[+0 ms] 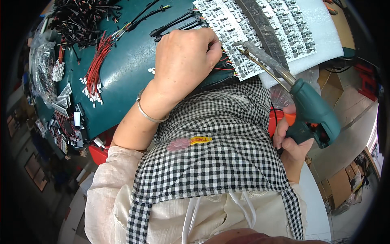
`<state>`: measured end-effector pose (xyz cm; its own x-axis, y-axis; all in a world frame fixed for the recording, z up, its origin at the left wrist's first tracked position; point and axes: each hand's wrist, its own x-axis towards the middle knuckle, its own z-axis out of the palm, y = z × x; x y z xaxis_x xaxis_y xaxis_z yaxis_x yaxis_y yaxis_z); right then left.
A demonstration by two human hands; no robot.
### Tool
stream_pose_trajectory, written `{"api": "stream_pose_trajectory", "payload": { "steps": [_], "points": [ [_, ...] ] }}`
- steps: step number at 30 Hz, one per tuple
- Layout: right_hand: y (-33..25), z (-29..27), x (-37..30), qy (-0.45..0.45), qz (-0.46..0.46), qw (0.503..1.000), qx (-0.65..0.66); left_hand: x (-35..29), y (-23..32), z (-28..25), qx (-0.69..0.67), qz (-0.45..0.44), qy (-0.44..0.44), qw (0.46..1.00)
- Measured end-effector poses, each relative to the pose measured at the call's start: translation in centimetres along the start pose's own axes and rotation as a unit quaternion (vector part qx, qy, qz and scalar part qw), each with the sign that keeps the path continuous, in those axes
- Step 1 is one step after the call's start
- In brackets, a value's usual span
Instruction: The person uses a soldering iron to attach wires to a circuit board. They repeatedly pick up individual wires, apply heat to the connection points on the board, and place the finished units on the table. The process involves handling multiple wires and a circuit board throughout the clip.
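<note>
My right hand (287,138) is wrapped round the grip of a green soldering gun (310,103), its fingers by the orange trigger. The gun's long metal tip reaches up and left over a white circuit board panel (219,24) covered in small dark components. My left hand (185,57) is curled closed at the panel's left edge. Its fingertips are turned away, so what they grip is hidden. Thin coloured wires (224,67) come out beside it and run to the panel's lower-left edge. A dark bar (264,28) lies across the panel.
White foam (327,34) lies under the panel. On the green table (130,61), red wires (97,61) with white connectors lie bundled, near a heap of black cables (81,24). Black leads (174,26) lie behind my left hand. Small boards (63,101) crowd the left edge.
</note>
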<state>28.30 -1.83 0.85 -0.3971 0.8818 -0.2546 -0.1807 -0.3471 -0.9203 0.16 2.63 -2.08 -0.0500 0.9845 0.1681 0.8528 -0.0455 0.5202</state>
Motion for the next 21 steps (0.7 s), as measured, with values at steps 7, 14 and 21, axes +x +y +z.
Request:
{"api": "stream_pose_trajectory", "payload": {
  "steps": [7, 14, 21],
  "points": [
    [0.6, 0.9, 0.6, 0.012, 0.009, 0.999, -0.04, -0.1, 0.0, 0.1, 0.002, 0.005, 0.009, 1.0],
    [1.1, 0.7, 1.1, -0.033, -0.008, 0.999, 0.015, 0.0, 0.1, 0.2, 0.028, -0.003, 0.005, 1.0],
    [0.8, 1.3, 1.0, 0.003, 0.02, 0.999, -0.031, 0.0, 0.0, 0.2, 0.032, 0.006, 0.007, 0.999]
  ]
}}
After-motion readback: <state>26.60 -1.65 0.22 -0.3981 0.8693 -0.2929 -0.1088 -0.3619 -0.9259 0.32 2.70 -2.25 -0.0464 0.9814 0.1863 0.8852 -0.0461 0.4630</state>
